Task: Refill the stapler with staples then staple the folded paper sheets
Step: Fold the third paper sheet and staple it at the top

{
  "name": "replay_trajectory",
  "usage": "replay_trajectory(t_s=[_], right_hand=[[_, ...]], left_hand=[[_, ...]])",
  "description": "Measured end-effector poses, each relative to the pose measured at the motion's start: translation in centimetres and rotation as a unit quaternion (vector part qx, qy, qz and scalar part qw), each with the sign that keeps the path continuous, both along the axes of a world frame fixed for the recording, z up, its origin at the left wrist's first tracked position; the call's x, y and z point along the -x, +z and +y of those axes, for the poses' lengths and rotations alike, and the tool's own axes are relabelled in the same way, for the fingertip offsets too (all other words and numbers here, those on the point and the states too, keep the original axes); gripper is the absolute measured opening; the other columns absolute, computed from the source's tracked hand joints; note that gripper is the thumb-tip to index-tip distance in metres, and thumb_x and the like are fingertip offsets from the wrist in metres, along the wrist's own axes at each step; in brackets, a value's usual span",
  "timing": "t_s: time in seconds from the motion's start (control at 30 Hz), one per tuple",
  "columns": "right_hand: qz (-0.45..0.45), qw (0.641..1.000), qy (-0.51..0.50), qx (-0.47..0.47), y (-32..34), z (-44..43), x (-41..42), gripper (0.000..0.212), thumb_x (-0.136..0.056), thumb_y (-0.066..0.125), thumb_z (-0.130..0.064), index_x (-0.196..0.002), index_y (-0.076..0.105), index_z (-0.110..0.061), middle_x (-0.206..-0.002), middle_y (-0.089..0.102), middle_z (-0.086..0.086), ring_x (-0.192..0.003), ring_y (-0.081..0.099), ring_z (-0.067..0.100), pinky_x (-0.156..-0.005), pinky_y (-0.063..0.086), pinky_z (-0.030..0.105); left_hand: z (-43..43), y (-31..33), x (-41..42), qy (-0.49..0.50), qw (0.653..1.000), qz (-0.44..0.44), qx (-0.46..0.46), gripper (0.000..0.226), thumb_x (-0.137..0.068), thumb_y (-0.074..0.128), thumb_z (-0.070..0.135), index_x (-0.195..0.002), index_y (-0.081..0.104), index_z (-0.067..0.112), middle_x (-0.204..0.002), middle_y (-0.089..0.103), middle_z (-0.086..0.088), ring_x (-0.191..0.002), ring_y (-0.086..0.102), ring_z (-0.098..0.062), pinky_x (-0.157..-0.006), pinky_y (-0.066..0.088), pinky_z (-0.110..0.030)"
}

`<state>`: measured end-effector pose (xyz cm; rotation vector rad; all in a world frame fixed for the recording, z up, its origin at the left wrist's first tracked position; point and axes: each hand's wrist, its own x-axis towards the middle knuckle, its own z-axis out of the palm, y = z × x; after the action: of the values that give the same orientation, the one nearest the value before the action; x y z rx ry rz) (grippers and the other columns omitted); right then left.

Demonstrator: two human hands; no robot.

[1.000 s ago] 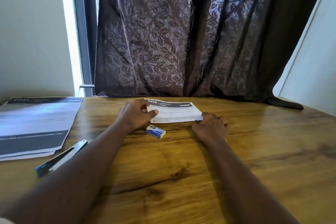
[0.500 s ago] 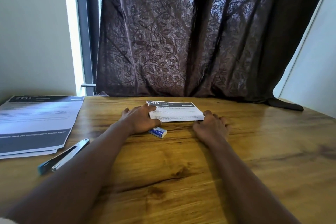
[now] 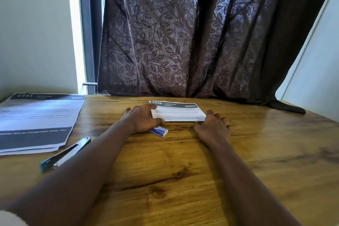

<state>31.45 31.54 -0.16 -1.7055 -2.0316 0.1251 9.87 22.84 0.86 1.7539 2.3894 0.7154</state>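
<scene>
Wooden table (image 3: 183,180) is carrying everything I am working with. Folded paper sheets (image 3: 180,112) are lying flat at twelve o'clock, and I am pressing them down with both hands. My left hand (image 3: 142,118) is spreading over the sheets' nine o'clock edge, fingers apart and flat, clamping nothing. My right hand (image 3: 212,124) is resting at their four o'clock corner, fingers loosely apart, also holding nothing. Both forearms are reaching straight ahead, low over the wood.

Staple box (image 3: 159,131) is sitting just under my left wrist, touching it or nearly so; I am judging that pulling that hand back carelessly could knock it away. Stapler (image 3: 65,154) is lying opened out at eight o'clock, well apart from the sheets, beside a larger paper stack (image 3: 36,121). Refilling is not yet done, and the fold could spring open once I am letting go.
</scene>
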Motion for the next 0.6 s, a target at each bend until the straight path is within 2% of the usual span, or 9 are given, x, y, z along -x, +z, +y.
replay_trajectory(t_s=[0.07,0.13,0.2,0.3,0.4,0.5,0.6], right_hand=[[0.019,0.999,0.004,-0.026,0.3,-0.4,0.3,0.053,-0.091,0.055,-0.045,-0.137,0.045,-0.019,-0.139,0.05,0.011,-0.132,0.04,0.035,-0.105,0.032,0.052],[0.036,0.997,0.027,-0.063,0.7,-1.2,0.9,0.055,-0.093,0.053,-0.047,-0.14,0.042,-0.021,-0.14,0.049,0.01,-0.132,0.04,0.034,-0.104,0.032,0.052],[0.044,0.992,0.069,-0.098,1.0,-2.4,1.9,0.054,-0.095,0.052,-0.048,-0.143,0.043,-0.023,-0.141,0.049,0.007,-0.132,0.04,0.032,-0.105,0.031,0.051],[0.039,0.977,0.156,-0.143,1.3,-4.9,3.5,0.047,-0.096,0.052,-0.047,-0.138,0.052,-0.026,-0.136,0.053,0.003,-0.128,0.042,0.028,-0.105,0.032,0.047],[0.04,0.95,0.256,-0.177,1.2,-7.8,5.0,0.039,-0.096,0.055,-0.044,-0.132,0.059,-0.029,-0.129,0.053,-0.003,-0.126,0.042,0.022,-0.101,0.034,0.043],[0.053,0.916,0.348,-0.194,1.0,-10.5,6.3,0.034,-0.094,0.055,-0.044,-0.124,0.062,-0.029,-0.125,0.054,-0.005,-0.123,0.044,0.018,-0.099,0.038,0.041],[0.044,0.884,0.429,-0.18,0.4,-12.6,7.6,0.031,-0.092,0.052,-0.045,-0.116,0.064,-0.029,-0.121,0.055,-0.006,-0.118,0.047,0.016,-0.1,0.042,0.041]], left_hand=[[-0.4,0.2,-0.1,0.002,0.998,-0.034,-0.044,0.068,-0.088,0.063,0.064,-0.146,0.048,0.031,-0.146,0.059,-0.002,-0.133,0.053,-0.027,-0.112,0.039,-0.051],[-1.1,0.8,-0.5,0.009,0.991,-0.07,-0.116,0.063,-0.089,0.064,0.062,-0.142,0.054,0.03,-0.142,0.06,-0.001,-0.128,0.056,-0.024,-0.106,0.044,-0.043],[-2.4,1.7,-1.0,0.002,0.98,-0.088,-0.179,0.055,-0.092,0.065,0.054,-0.139,0.057,0.027,-0.14,0.06,0.001,-0.124,0.057,-0.019,-0.098,0.043,-0.033],[-5.0,3.0,-1.6,-0.03,0.974,-0.077,-0.211,0.05,-0.093,0.067,0.046,-0.138,0.059,0.026,-0.14,0.059,0.005,-0.128,0.054,-0.014,-0.099,0.038,-0.027],[-9.0,3.0,-1.2,-0.06,0.975,-0.045,-0.21,0.049,-0.092,0.07,0.041,-0.138,0.058,0.028,-0.145,0.054,0.006,-0.133,0.049,-0.013,-0.102,0.035,-0.027],[-13.8,2.6,1.4,-0.043,0.978,0.024,-0.201,0.051,-0.089,0.075,0.039,-0.137,0.059,0.029,-0.15,0.051,0.005,-0.135,0.049,-0.015,-0.106,0.036,-0.028],[-18.2,2.8,6.1,0.022,0.982,0.081,-0.172,0.052,-0.085,0.07,0.051,-0.133,0.06,0.033,-0.146,0.056,0.007,-0.132,0.054,-0.02,-0.109,0.046,-0.045]])
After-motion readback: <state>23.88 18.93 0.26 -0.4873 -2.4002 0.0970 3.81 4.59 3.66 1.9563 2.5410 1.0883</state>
